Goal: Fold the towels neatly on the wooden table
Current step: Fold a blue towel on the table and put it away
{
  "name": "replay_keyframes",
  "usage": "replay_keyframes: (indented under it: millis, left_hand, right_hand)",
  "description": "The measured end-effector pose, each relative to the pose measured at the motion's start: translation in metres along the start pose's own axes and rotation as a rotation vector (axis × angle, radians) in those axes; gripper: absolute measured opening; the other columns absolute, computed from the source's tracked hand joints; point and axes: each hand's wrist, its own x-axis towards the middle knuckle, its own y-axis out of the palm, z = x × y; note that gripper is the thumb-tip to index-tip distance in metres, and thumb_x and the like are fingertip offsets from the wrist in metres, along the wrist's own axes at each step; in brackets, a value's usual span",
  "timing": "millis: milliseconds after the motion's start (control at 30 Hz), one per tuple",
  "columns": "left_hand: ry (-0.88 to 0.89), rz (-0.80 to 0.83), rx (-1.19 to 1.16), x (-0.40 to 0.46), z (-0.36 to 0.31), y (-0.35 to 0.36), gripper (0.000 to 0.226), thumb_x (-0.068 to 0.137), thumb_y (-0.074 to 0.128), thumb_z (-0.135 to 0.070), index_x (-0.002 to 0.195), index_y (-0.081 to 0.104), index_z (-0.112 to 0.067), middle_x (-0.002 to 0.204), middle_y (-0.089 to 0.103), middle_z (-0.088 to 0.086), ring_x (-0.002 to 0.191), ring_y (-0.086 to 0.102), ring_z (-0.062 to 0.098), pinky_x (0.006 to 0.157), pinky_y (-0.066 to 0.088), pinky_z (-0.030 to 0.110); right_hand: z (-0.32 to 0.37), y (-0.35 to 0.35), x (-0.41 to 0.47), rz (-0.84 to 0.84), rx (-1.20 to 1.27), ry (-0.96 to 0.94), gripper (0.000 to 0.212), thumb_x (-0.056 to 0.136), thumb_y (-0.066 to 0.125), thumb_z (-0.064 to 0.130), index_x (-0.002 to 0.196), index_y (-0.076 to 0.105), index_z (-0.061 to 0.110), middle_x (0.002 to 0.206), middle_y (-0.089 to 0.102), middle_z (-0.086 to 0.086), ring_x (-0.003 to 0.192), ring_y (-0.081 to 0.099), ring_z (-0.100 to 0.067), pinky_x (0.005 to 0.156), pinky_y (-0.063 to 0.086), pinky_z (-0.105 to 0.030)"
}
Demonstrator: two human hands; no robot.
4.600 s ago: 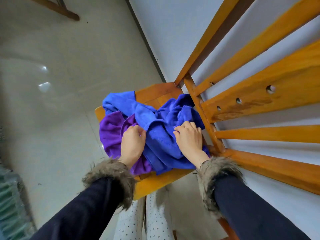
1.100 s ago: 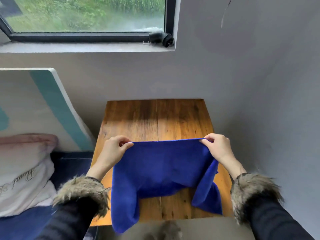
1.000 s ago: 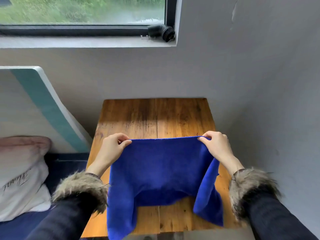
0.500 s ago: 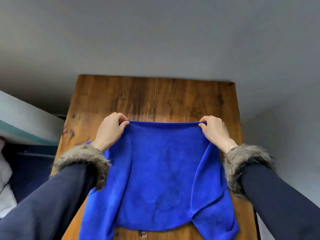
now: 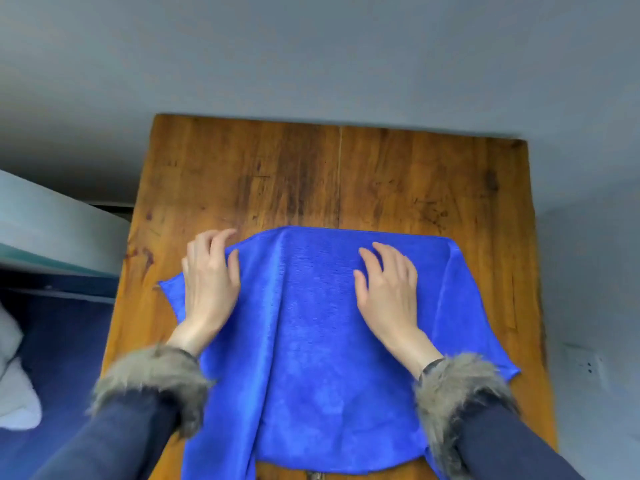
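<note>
While the blue towel (image 5: 311, 323) lies spread on the wooden table (image 5: 311, 174), near edge hanging off | left hand (image 5: 209, 282) flat on its left edge, fingers relaxed, gripping nothing | right hand (image 5: 389, 289) palm-down on its middle, fingers straight.

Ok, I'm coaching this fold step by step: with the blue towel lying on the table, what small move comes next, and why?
Probably sweep both palms outward to flatten it. The blue towel lies on the wooden table with side flaps creased and corners uneven. The left hand rests open at its left edge, the right hand open on its middle, neither gripping, so smoothing likely precedes folding.
</note>
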Motion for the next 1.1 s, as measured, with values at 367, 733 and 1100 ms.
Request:
replay_keyframes:
  millis: [367,733,1100]
  left_hand:
    - [0.210,0.353,0.227,-0.047,0.084,0.013,0.058,0.095,0.025,-0.041,0.146,0.024,-0.014,0.155,0.015,0.009,0.143,0.006,0.023,0.115,0.001,0.039]
    - [0.151,0.041,-0.089,0.003,0.109,-0.030,0.035,0.089,0.039,-0.010,0.115,0.060,-0.003,0.120,0.059,0.016,0.115,0.050,0.029,0.098,0.038,0.036]
    - [-0.567,0.134,-0.099,-0.068,0.098,-0.035,0.037,0.081,0.071,-0.026,0.108,0.057,-0.005,0.109,0.052,0.015,0.105,0.044,0.033,0.094,0.039,0.039]
  right_hand:
    - [0.050,0.054,-0.038,0.162,-0.190,0.012,0.061,0.088,0.029,0.052,0.143,0.034,0.024,0.154,0.024,-0.007,0.142,0.014,-0.027,0.109,0.007,-0.061]
    - [0.063,0.056,-0.038,0.115,-0.185,0.080,0.060,0.089,0.027,0.045,0.143,0.033,0.020,0.155,0.020,-0.009,0.142,0.012,-0.028,0.108,0.007,-0.063]
    - [0.131,0.083,-0.061,0.156,-0.175,-0.056,0.060,0.089,0.030,0.048,0.144,0.031,0.023,0.155,0.022,-0.007,0.143,0.015,-0.027,0.110,0.008,-0.062]
